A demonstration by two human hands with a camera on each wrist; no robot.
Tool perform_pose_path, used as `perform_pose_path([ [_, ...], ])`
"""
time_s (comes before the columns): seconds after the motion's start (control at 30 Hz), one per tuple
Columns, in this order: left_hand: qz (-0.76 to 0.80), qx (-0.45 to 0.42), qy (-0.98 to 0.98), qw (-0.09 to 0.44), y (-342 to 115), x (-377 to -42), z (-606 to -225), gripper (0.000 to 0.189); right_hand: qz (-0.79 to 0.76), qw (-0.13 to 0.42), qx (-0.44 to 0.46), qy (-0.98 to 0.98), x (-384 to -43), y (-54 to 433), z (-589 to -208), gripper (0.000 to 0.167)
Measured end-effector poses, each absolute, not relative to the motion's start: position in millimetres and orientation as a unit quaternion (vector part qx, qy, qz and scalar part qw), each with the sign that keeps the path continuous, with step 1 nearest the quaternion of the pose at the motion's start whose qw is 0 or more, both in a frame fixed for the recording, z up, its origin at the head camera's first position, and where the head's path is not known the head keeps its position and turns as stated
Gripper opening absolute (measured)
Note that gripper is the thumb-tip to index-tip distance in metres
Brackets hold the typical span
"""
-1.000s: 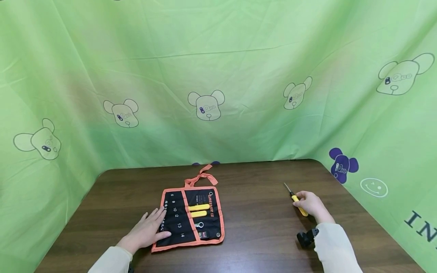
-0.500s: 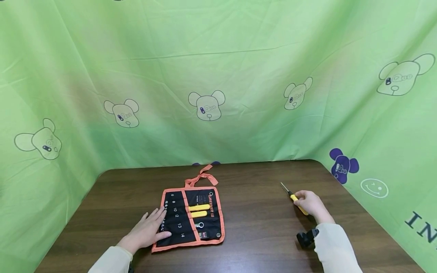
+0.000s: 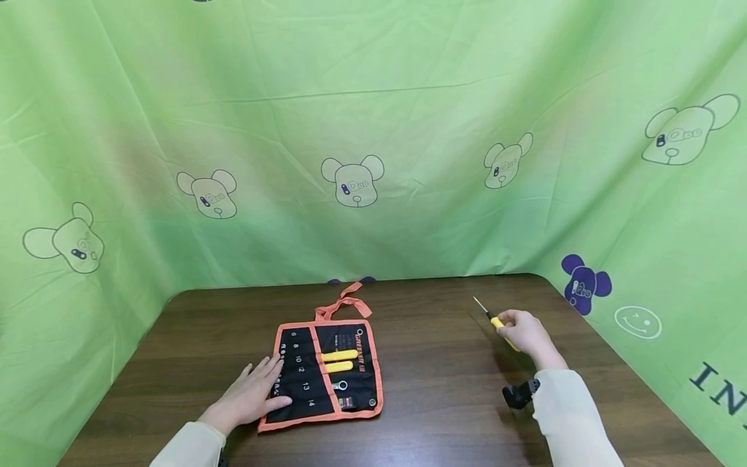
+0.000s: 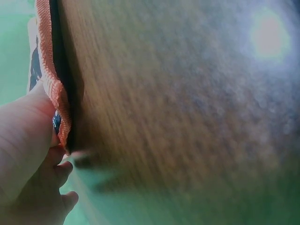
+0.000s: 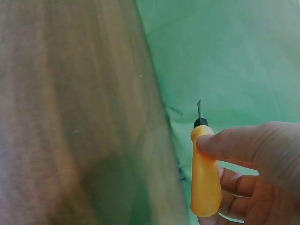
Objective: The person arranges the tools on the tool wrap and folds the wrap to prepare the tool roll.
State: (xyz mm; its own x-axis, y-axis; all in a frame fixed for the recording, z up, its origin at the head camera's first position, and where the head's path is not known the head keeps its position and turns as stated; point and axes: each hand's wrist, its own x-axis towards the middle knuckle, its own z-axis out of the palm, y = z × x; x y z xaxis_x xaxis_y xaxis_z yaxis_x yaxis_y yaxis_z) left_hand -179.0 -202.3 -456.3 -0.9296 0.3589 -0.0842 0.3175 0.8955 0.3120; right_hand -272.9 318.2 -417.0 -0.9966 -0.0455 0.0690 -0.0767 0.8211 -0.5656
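Note:
My right hand (image 3: 528, 334) pinches a screwdriver (image 5: 205, 183) by its yellow handle, above the right side of the table. Its thin metal shaft points away and to the left in the head view. My left hand (image 3: 248, 395) lies with fingers extended on the left edge of a black tool pouch (image 3: 294, 379) trimmed in orange. Two yellow handles (image 3: 340, 367) and a ring-ended wrench (image 3: 341, 385) stick out of the pouch's pockets. In the left wrist view, the thumb (image 4: 28, 122) touches the pouch's orange border (image 4: 49, 61).
An orange tie strap (image 3: 344, 303) trails from the pouch's far edge. The brown wooden table (image 3: 432, 389) runs back to a green curtain (image 3: 408, 227) printed with bear heads. A black wrist camera (image 3: 519, 394) sits below the right hand.
My right hand has lifted the screwdriver off the tabletop, shifting slightly up and left, with its tip swinging left. The left hand and the pouch stay as they were.

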Motion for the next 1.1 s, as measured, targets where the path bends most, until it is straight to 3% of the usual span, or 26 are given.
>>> perform_pose_path([
  [0.43, 0.150, 0.175, 0.971, 0.067, -202, -178, -457, 0.077, 0.279, 0.076, 0.080, -0.954, -287, 293, -382, 0.028],
  [1.1, 0.152, 0.172, 0.971, 0.068, -202, -178, -456, 0.077, 0.249, 0.109, 0.159, -0.949, -306, 228, -327, 0.028],
])
